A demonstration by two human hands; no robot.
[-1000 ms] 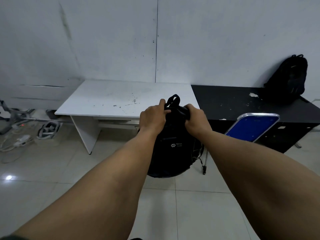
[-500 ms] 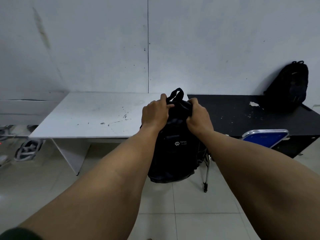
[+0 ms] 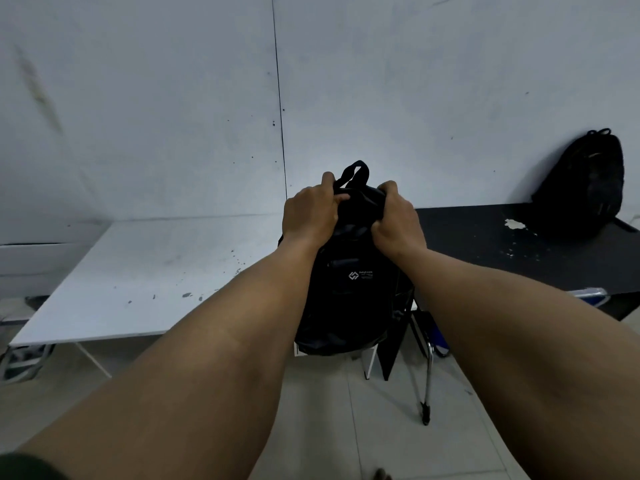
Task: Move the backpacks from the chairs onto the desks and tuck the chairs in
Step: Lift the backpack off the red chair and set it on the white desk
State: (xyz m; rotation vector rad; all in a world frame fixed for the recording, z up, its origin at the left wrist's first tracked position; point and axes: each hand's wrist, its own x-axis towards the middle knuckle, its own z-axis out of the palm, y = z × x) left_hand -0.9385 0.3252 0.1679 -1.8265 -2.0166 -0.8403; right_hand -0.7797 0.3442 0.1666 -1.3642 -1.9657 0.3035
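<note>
I hold a black backpack [image 3: 349, 292] in the air by its top, in front of where the white desk [image 3: 138, 271] meets the black desk [image 3: 502, 251]. My left hand [image 3: 310, 211] grips the top on the left and my right hand [image 3: 398, 216] grips it on the right, with the carry loop sticking up between them. The bag's bottom hangs at about desk-edge height. A second black backpack [image 3: 585, 188] leans against the wall on the black desk's far right. A blue chair [image 3: 429, 334] with metal legs stands mostly hidden behind my right arm.
A grey wall runs close behind both desks. Pale floor tiles [image 3: 329, 427] lie below. Some gear sits on the floor under the white desk's left end [image 3: 20, 362].
I have stepped closer to the desks and raised the backpack, so it now hangs higher and nearer the desk edges. Both hands keep their grip on its top.
</note>
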